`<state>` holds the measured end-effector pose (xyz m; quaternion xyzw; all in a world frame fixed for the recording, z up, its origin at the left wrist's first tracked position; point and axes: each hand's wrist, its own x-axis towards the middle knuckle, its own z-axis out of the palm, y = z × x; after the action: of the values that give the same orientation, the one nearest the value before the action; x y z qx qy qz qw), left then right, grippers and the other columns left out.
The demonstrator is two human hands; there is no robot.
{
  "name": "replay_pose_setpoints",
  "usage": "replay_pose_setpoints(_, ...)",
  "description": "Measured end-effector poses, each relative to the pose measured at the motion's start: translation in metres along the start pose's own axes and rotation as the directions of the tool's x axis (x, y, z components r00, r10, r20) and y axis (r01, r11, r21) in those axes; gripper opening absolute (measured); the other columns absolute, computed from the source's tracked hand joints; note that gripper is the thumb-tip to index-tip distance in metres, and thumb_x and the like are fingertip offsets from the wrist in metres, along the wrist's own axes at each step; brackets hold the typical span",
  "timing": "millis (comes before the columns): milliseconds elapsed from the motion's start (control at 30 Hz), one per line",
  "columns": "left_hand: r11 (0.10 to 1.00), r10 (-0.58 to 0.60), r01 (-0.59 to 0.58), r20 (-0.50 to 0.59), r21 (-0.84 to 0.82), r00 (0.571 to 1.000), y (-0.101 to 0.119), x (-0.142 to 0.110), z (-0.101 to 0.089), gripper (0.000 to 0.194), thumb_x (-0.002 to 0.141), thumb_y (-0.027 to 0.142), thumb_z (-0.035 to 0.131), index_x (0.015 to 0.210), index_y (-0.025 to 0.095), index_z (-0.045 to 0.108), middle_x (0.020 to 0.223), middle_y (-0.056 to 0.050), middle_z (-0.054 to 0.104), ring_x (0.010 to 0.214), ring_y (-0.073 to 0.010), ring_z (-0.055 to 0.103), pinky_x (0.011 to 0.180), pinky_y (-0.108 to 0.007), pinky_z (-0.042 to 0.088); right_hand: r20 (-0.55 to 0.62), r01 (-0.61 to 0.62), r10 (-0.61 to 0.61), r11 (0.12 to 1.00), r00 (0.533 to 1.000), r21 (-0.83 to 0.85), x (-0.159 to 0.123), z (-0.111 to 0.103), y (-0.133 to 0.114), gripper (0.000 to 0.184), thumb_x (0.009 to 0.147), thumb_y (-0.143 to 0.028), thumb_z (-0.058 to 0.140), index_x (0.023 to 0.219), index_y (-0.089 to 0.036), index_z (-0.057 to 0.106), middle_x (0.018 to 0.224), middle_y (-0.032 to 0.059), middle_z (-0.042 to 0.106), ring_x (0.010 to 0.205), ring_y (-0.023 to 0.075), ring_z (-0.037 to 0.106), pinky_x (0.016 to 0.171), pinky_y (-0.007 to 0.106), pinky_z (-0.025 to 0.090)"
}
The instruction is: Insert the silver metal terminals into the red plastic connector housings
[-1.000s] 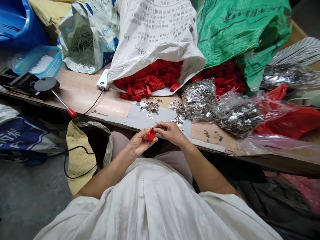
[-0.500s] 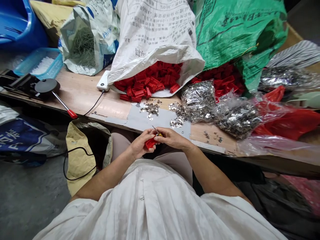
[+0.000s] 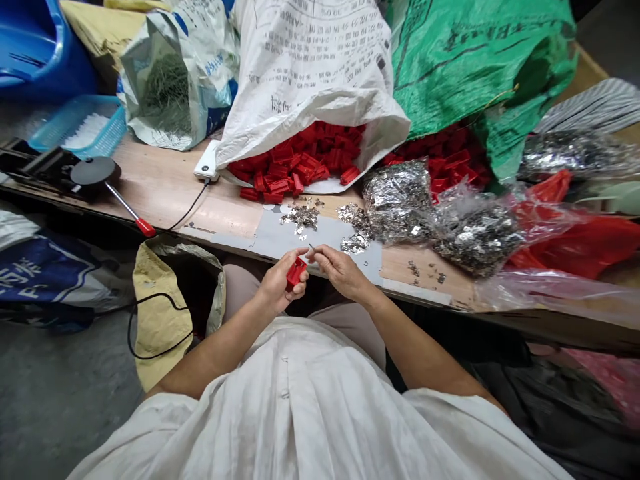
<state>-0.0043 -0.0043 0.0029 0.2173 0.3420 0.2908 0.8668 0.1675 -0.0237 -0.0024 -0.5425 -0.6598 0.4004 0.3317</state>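
My left hand (image 3: pixel 278 283) is closed around a small red plastic piece (image 3: pixel 295 272), held over my lap at the table's front edge. Just to its right, my right hand (image 3: pixel 340 269) pinches a thin metal tool (image 3: pixel 313 249) whose tip points up and left beside the red piece. Small piles of silver metal parts (image 3: pixel 301 217) lie on a grey sheet (image 3: pixel 280 237) just beyond both hands. Behind them a white sack (image 3: pixel 310 73) spills many red plastic pieces (image 3: pixel 295 167) onto the wooden table (image 3: pixel 155 183).
Clear bags of silver parts (image 3: pixel 400 200) and a green sack (image 3: pixel 475 53) of red pieces fill the right. A white charger (image 3: pixel 206 163) with cable, a black tool with a red-tipped handle (image 3: pixel 95 175), a blue basket (image 3: pixel 75 123) and an open yellow sack (image 3: pixel 165 300) lie left.
Both hands have lifted slightly toward the table edge. The right hand has drawn the metal tool a little apart from the red piece, which the left hand has turned more upright.
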Motion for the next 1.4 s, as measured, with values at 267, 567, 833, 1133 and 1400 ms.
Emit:
replay_pose_setpoints(267,0.991,-0.046,0.025,-0.156,-0.134,0.987,0.001,0.002,0.008,0.030,0.095,0.038,0.042,0.083,0.013,0.052,0.060,-0.002,0.053,0.037,-0.0064,0.044,0.030,-0.014,0.022,0.096,0.035,0.000,0.932,0.995,-0.362,-0.009,0.000,-0.012,0.025,0.097,-0.030,0.040,0.085,-0.022,0.060,0.075,0.0025,0.064,0.067,0.0148,0.056,0.065,0.025,0.037)
replay_pose_setpoints(567,0.997,0.071,-0.075,-0.213,-0.007,0.974,-0.008,0.000,0.010,0.027,0.090,0.042,0.050,0.079,0.017,0.046,0.060,0.001,0.055,0.034,-0.0063,0.043,0.031,-0.015,0.019,0.086,-0.018,0.092,0.779,0.992,-0.627,-0.014,0.013,-0.016,0.024,0.098,-0.029,0.035,0.094,-0.022,0.058,0.078,0.0045,0.067,0.066,0.0174,0.060,0.056,0.027,0.029)
replay_pose_setpoints(833,0.995,0.086,-0.071,-0.237,0.070,0.968,-0.023,0.006,0.008,0.028,0.088,0.045,0.051,0.080,0.021,0.039,0.059,0.004,0.053,0.034,-0.0057,0.042,0.032,-0.013,0.018,0.070,-0.063,0.215,0.555,0.974,-0.829,-0.027,0.030,-0.023,0.027,0.096,-0.014,0.031,0.105,-0.019,0.056,0.090,0.0101,0.069,0.073,0.0200,0.065,0.056,0.028,0.029)
replay_pose_setpoints(1133,0.973,0.172,-0.158,-0.077,0.169,0.982,-0.004,0.000,-0.006,0.041,0.081,0.055,0.060,0.086,0.019,0.042,0.067,0.003,0.057,0.040,-0.0057,0.047,0.034,-0.014,0.023,0.024,-0.060,0.079,0.895,0.997,-0.442,0.009,-0.012,-0.004,0.021,0.096,-0.034,0.043,0.094,-0.021,0.059,0.082,0.0020,0.067,0.073,0.0153,0.058,0.066,0.025,0.037)
replay_pose_setpoints(1400,0.682,0.450,-0.339,-0.006,0.648,0.893,-0.005,0.001,-0.024,0.032,0.085,0.044,0.061,0.102,0.021,0.047,0.080,0.002,0.064,0.053,-0.0078,0.056,0.048,-0.019,0.042,-0.130,-0.123,0.056,0.788,0.990,-0.604,0.053,0.001,0.015,0.017,0.090,-0.027,0.052,0.104,-0.022,0.061,0.104,0.0070,0.067,0.090,0.0206,0.059,0.076,0.029,0.040)
